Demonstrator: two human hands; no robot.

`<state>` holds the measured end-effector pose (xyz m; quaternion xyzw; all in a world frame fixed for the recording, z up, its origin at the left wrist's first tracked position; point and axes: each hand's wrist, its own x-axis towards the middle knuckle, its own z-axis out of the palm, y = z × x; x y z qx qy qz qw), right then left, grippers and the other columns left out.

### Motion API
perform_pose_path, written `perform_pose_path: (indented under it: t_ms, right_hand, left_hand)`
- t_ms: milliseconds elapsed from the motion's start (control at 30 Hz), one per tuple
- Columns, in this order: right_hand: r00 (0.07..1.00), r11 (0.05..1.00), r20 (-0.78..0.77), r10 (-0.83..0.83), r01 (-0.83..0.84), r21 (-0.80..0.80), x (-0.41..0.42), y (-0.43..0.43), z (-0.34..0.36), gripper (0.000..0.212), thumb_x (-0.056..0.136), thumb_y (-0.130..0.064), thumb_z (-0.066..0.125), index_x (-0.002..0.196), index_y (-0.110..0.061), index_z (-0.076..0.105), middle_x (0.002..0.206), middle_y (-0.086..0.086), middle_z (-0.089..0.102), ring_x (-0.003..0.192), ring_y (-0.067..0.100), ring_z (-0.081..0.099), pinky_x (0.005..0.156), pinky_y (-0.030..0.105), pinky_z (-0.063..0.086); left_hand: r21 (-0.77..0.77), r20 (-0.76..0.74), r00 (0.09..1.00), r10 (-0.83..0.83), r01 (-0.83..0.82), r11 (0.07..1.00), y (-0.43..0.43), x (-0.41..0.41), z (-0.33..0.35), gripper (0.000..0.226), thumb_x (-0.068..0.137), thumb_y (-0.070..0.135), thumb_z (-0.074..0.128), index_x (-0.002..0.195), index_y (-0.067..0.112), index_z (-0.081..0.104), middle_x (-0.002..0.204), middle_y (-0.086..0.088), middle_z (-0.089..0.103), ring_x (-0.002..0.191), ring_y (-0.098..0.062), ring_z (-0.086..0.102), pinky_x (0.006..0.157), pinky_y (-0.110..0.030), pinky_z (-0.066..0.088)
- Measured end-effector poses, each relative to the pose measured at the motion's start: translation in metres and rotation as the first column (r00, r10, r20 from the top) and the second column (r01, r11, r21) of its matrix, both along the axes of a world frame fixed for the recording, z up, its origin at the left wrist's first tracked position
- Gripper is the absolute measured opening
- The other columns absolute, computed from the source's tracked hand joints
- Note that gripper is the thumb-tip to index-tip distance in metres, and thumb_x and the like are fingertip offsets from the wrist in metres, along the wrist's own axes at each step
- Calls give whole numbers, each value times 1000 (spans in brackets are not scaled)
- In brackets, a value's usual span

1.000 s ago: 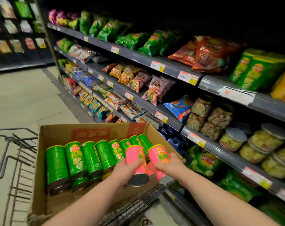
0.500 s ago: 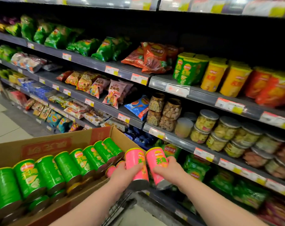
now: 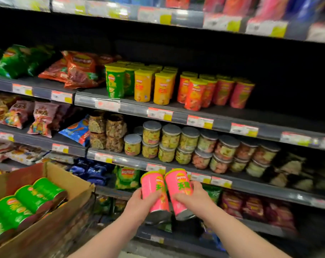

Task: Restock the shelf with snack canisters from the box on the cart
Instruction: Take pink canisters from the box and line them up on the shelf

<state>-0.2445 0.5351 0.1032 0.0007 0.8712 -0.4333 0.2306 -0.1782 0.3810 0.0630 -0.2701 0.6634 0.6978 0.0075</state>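
The left hand point(image 3: 139, 203) and right hand point(image 3: 194, 199) each curl their fingers round 1 of 2 pink canisters point(image 3: 154, 189), which touch side by side, clear of the box point(image 3: 65, 175) of green canisters point(image 3: 27, 200). Beyond, the canister shelf point(image 3: 221, 124) has bare room at right. The low grips risk a slip, and crowding could topple the standing canisters point(image 3: 195, 92).

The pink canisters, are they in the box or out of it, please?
Out: left hand and right hand hold the pink canisters clear of the box.
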Motion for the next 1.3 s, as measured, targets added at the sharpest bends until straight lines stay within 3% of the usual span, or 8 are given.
perform_pose_path:
  t_ms: [133,333,467,600,733,900,1200,1300]
  right_hand:
    - [998,998,-33,-59,58,-24,-20,56,4,67,74,-33,73,130,-18,38,107,-1,58,96,16,59,84,29,48]
    - [997,990,-51,-58,51,-135,-44,119,21,49,81,-26,70,113,-22,33,87,-14,49,75,-1,50,56,14,38]
    - [993,984,-93,-75,59,-167,-59,147,30,61,80,-31,71,126,-21,33,89,-15,49,78,-1,51,58,16,39]
    - [990,966,-109,-92,63,-251,-73,158,36,74,77,-32,74,137,-20,33,94,-14,51,88,7,57,73,26,46]
    - [988,949,-129,-89,45,-312,-86,158,48,64,80,-31,72,131,-23,35,94,-14,51,85,3,55,64,18,43]
    - [972,933,-184,-144,72,-353,-105,166,69,57,80,-30,73,120,-29,33,96,-15,54,86,1,57,67,18,45]
    - [902,917,-349,-254,110,-382,-168,162,120,53,82,-20,71,115,-31,32,95,-14,57,84,0,58,63,16,45]
    - [883,920,-380,-275,128,-370,-195,150,131,51,81,-20,71,117,-29,36,99,-10,60,90,6,60,72,24,47]
  left_hand:
    - [18,-8,1000,-30,30,999,54,-27,11,59,69,48,76,117,24,52,102,-3,68,86,-19,68,65,-29,54]
    - [38,-48,998,-50,52,998,113,-58,24,50,81,41,70,122,22,50,103,-4,68,86,-21,69,63,-29,52]
    - [49,-81,995,-63,67,997,141,-71,36,49,81,44,68,124,26,50,104,-1,69,85,-16,69,59,-23,50]
    - [60,-123,990,-64,72,996,150,-83,51,46,83,41,68,122,28,47,103,1,69,84,-14,70,62,-23,50]
    - [51,-162,985,-54,63,997,149,-99,67,41,83,35,68,117,27,47,101,0,69,84,-15,69,62,-24,51]
    - [26,-247,963,-109,119,993,153,-131,85,28,85,31,66,107,34,50,100,2,69,82,-11,69,59,-19,49]
    - [-1,-394,898,-194,211,978,134,-201,123,36,84,29,69,115,33,52,105,4,69,91,-13,69,73,-26,51]
    - [16,-436,876,-206,236,972,117,-216,129,56,65,39,80,115,31,55,103,2,71,89,-15,70,76,-31,54]
